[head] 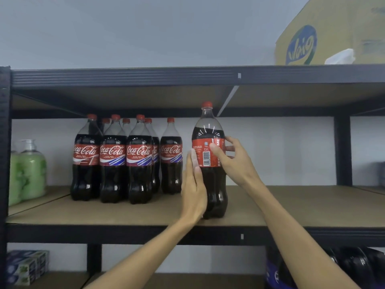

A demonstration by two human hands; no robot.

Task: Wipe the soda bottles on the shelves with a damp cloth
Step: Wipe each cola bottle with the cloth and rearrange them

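Two hands hold the full, likely heavy and slippery bottle at frame centre: left hand flat against its side, right hand curled round the stiffer label band.

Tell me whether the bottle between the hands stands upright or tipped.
Upright: the bottle stands base down on the shelf, red cap on top.

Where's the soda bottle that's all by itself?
The lone soda bottle stands on the middle shelf, right of the grouped bottles, between the left hand and the right hand gripping it, in the head view.
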